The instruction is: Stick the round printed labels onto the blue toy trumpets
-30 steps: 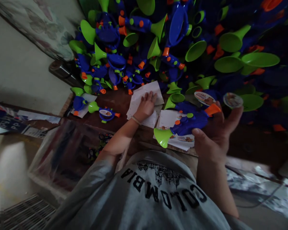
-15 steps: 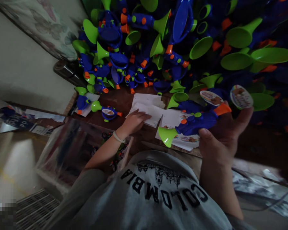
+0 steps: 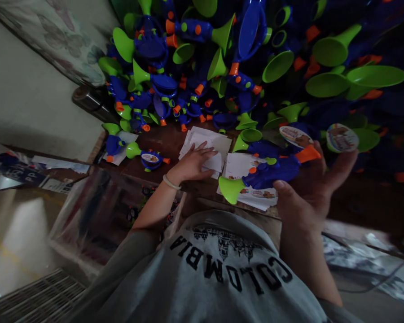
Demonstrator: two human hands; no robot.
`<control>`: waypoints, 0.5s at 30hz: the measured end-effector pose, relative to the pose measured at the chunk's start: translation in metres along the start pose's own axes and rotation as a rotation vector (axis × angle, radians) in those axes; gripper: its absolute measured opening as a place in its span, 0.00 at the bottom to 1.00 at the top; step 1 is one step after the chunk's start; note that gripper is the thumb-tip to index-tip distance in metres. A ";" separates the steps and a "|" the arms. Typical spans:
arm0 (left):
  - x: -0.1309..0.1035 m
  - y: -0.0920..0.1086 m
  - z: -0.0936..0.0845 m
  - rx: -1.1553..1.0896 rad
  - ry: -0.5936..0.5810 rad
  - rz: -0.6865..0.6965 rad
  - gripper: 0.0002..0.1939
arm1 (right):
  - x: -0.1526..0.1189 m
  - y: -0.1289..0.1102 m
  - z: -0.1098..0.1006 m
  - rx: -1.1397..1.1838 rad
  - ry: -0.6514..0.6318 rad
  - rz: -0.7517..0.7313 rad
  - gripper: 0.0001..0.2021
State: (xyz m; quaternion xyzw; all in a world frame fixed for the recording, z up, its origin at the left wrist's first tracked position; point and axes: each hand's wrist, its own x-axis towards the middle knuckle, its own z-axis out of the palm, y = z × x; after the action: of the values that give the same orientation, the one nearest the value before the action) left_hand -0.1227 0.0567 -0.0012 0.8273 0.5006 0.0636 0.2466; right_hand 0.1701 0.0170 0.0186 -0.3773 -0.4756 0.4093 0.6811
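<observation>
My right hand holds a blue toy trumpet with a lime-green bell and an orange mouthpiece, its bell pointing left. On a raised fingertip of that hand hangs an oval picture sticker. A second oval sticker shows just behind the mouthpiece; what it sits on is unclear. My left hand lies with spread fingers on loose white sheets. Beneath the held trumpet is a stack of sticker sheets. Left of my left hand, a toy trumpet with an oval sticker rests on the brown table.
A large heap of toy trumpets covers the back of the table. Another trumpet lies on paper at the left, near a dark flask. Below the table's left front stands a plastic-lined box.
My left hand has slid slightly right across the white sheets, its fingers wider apart, and the sheets have shifted together. My right hand still holds the toy trumpet; the fingertip sticker has turned a little.
</observation>
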 end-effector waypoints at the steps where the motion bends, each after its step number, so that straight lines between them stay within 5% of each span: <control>1: -0.002 0.003 0.000 -0.032 0.046 0.030 0.35 | 0.001 0.000 0.002 -0.004 0.019 -0.013 0.53; 4: -0.003 0.021 0.015 -0.256 0.172 0.231 0.34 | 0.000 0.006 0.010 0.004 0.067 -0.023 0.53; 8: 0.008 0.070 0.060 -0.842 0.355 0.465 0.57 | -0.009 0.021 0.025 0.056 0.088 0.056 0.53; 11: 0.017 0.106 0.082 -1.071 0.540 0.308 0.59 | -0.012 0.023 0.040 0.079 0.071 0.097 0.51; 15: 0.023 0.127 0.078 -1.169 0.775 0.016 0.36 | -0.001 0.007 0.041 -0.007 0.090 0.002 0.56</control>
State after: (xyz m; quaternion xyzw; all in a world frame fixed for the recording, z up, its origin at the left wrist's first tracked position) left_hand 0.0167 0.0019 -0.0123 0.4803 0.4302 0.6146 0.4544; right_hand 0.1287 0.0236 0.0223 -0.3983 -0.4455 0.3909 0.7000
